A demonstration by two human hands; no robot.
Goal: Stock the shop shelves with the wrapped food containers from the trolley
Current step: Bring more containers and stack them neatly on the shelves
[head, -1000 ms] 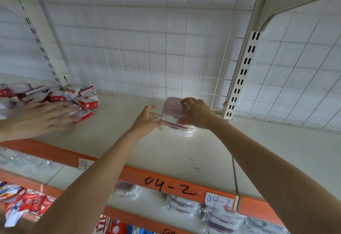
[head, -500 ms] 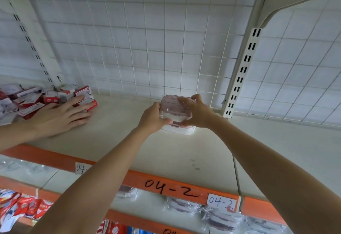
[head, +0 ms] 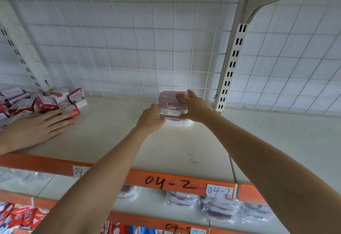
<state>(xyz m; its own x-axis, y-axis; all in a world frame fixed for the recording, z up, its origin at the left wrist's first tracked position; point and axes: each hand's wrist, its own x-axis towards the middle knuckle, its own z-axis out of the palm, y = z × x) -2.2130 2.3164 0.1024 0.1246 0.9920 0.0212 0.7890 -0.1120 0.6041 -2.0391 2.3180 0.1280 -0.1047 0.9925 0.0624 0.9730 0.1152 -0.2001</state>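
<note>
Since half a second ago I see little change in my own grip; the third hand (head: 39,128) at the left edge, belonging to another person, has flattened a bit more against the shelf and lies with its straight fingers reaching the nearest red and white boxes (head: 46,100); my two hands have kept the wrapped container (head: 172,102) in about the same spot near the back of the shelf.

My left hand (head: 151,119) grips the near left corner of the wrapped container, fingers curled round its side with the thumb on top; my right hand (head: 196,107) holds the right side, its fingers (head: 181,97) spread and bent over the pinkish lid; the container is tilted, lid facing me, and sits on top of a second container (head: 181,123) that lies flat on the cream shelf (head: 114,135), just below my fingertips.

Beyond my fingers stands the white wire grid back panel (head: 129,49); just to the right of my right hand rises the slotted upright (head: 231,65); well to the left of my left hand the boxes lie in a loose heap.

Nearer to me than both hands runs the orange shelf edge (head: 171,182) with "04-2" written on it; under it, on the lower shelf, more wrapped containers (head: 219,208) lie in a row; red packets (head: 20,215) show at the bottom left.
</note>
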